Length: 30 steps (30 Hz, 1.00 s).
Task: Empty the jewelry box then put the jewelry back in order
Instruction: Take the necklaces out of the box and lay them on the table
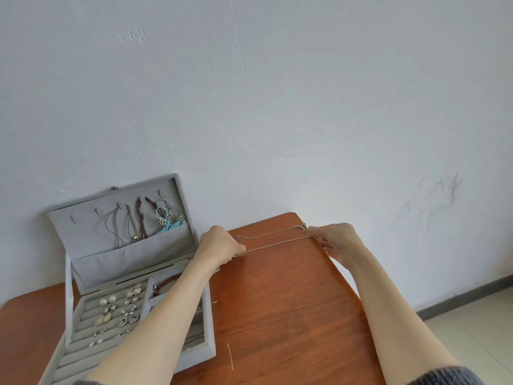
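The thin chain necklace (277,243) is stretched taut between both hands above the far end of the wooden counter (277,315), its long axis running left to right, roughly level and parallel to the wall. The left hand (222,244) pinches 1 end just beside the open lid of the grey jewelry box (125,245); the right hand (337,240) pinches the other end near the counter's far right corner. A second chain with a small pendant (302,227) lies on the counter just behind it. The box lies to the left, so the left hand is nearer to it. Most jewelry remains inside, so emptying looks early.
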Each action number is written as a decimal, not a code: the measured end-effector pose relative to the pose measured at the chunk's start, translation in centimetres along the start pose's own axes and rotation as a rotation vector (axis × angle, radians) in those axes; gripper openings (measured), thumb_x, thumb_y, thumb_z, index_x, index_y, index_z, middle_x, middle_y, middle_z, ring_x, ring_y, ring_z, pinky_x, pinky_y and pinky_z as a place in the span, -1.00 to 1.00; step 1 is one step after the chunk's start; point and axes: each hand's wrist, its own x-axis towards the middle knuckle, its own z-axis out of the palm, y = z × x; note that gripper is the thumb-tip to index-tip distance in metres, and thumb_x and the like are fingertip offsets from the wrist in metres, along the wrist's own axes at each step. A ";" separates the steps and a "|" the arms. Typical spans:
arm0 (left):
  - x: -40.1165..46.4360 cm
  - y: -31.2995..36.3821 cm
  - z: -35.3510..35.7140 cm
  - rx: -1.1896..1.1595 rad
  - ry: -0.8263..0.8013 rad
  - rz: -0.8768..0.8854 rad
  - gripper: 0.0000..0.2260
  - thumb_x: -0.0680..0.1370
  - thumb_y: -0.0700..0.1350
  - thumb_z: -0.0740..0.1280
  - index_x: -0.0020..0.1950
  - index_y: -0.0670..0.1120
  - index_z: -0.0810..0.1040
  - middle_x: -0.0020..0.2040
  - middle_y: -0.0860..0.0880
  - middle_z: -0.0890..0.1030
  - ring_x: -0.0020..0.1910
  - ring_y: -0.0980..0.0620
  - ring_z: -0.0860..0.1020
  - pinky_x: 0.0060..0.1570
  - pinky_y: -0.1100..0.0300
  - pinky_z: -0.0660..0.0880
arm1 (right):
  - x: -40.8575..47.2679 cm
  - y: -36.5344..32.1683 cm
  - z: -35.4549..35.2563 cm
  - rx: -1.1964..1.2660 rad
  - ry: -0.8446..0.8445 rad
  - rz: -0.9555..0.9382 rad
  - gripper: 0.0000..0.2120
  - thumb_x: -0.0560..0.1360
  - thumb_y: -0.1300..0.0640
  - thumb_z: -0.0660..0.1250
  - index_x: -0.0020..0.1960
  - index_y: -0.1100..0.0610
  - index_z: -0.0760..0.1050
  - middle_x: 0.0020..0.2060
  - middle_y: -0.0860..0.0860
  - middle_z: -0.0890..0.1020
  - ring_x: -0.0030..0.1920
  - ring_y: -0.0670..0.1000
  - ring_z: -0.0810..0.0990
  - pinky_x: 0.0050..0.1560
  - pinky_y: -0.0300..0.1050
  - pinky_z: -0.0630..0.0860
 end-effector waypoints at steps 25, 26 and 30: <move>-0.8 -1.1 -0.7 0.460 0.057 0.330 -0.82 0.56 -0.22 0.24 -0.21 -0.19 0.56 -0.18 -0.10 0.61 -0.25 -0.01 0.58 -0.21 0.10 0.52 | 0.3 0.2 1.1 -0.230 0.132 -0.142 -0.91 0.40 0.15 0.37 -0.25 0.17 0.54 -0.40 -0.01 0.54 -0.32 -0.01 0.42 -0.25 -0.13 0.39; -1.2 -1.1 -0.8 0.428 0.090 0.362 -0.81 0.57 -0.15 0.25 -0.18 -0.18 0.57 -0.21 -0.03 0.58 -0.33 0.06 0.52 -0.24 0.15 0.47 | 0.2 0.1 1.3 -0.327 0.165 -0.176 -0.89 0.42 0.13 0.34 -0.22 0.17 0.54 -0.39 -0.02 0.54 -0.29 0.00 0.44 -0.19 -0.13 0.38; -2.8 -1.4 -1.8 0.239 0.158 0.470 -0.87 0.56 -0.05 0.26 -0.08 -0.05 0.57 -0.09 0.05 0.57 -0.14 0.11 0.52 -0.13 0.26 0.40 | -1.1 -0.5 2.6 -0.604 0.264 -0.346 -0.78 0.51 0.04 0.24 -0.03 0.16 0.56 -0.12 0.03 0.61 -0.07 0.08 0.52 -0.09 -0.13 0.38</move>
